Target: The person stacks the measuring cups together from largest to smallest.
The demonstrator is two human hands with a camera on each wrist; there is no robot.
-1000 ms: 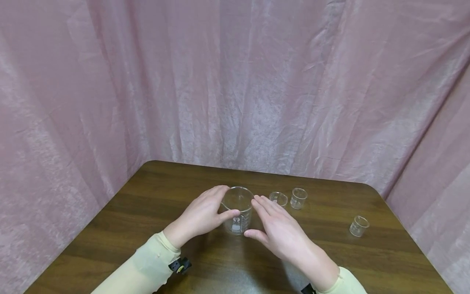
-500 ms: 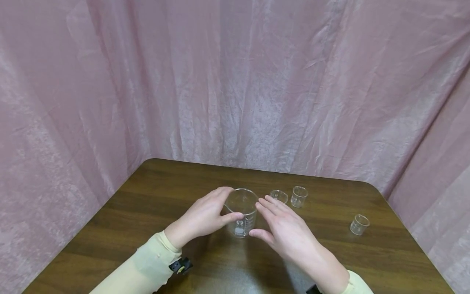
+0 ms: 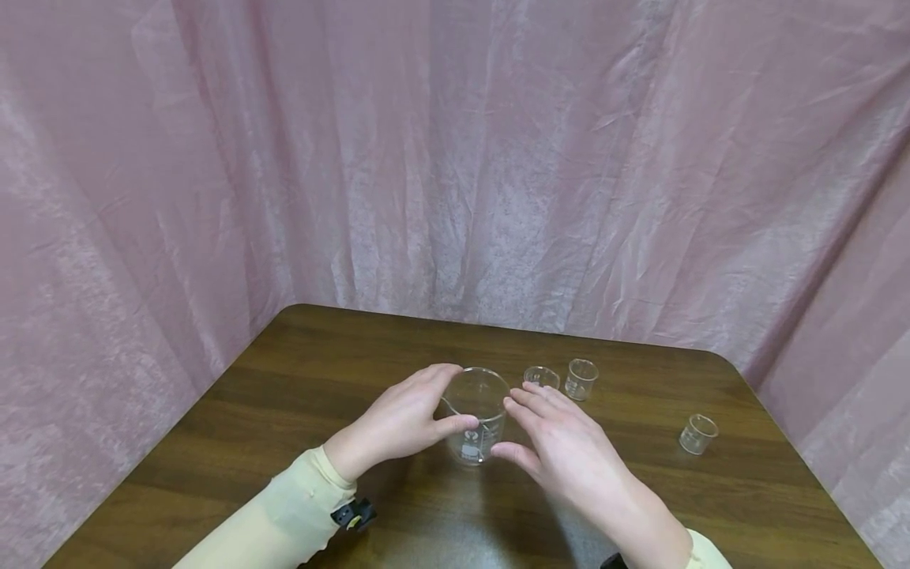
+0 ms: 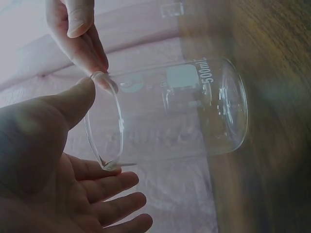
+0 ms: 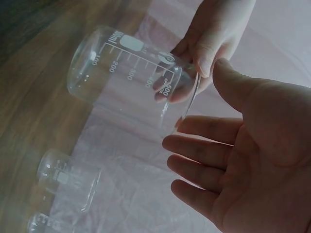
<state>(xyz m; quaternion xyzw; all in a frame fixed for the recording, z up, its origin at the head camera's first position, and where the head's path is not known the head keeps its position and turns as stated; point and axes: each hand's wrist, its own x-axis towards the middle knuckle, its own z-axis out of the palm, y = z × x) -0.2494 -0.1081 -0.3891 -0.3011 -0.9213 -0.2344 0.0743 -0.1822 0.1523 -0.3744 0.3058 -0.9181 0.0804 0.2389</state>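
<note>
One large beaker (image 3: pixel 485 405), upright at or just above the table (image 3: pixel 370 348), is gripped near its rim by the left hand (image 3: pixel 408 419), while the right hand (image 3: pixel 569 450) lays straight fingers opposite, so lopsided support could let smooth glass slip.

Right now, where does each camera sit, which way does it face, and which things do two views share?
Head: worn on the head, facing forward and down at the table and large beaker; both hands and sleeves show.
Left wrist: looks past the left hand at the beaker; the right hand shows beyond.
Right wrist: looks past the right hand at the beaker; the left hand shows beyond.
Both wrist views share the beaker and both hands.
</note>
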